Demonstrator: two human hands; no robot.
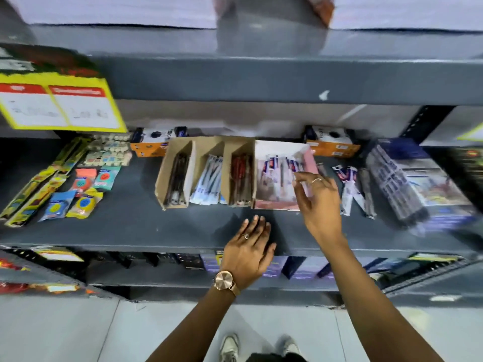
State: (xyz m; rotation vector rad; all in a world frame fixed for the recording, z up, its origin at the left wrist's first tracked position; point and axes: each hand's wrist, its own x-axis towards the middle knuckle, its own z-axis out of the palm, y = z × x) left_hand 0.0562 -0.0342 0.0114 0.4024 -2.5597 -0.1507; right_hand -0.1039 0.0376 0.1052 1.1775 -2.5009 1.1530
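The right hand (317, 202) hangs over the right wall of a white and pink card box (278, 148), fingers loosely spread and holding nothing; whether they touch the wall is blurred. The box sits mid-shelf, full of glossy pen packs (274, 176), touching a brown three-slot cardboard tray (183, 150); the left hand (248, 246) lies flat, fingers straight, on the matt grey metal shelf (130, 226).

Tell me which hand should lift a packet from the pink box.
Right. The right hand hovers at the pink box, fingers over its packets; the left hand lies flat on the shelf, short of it.
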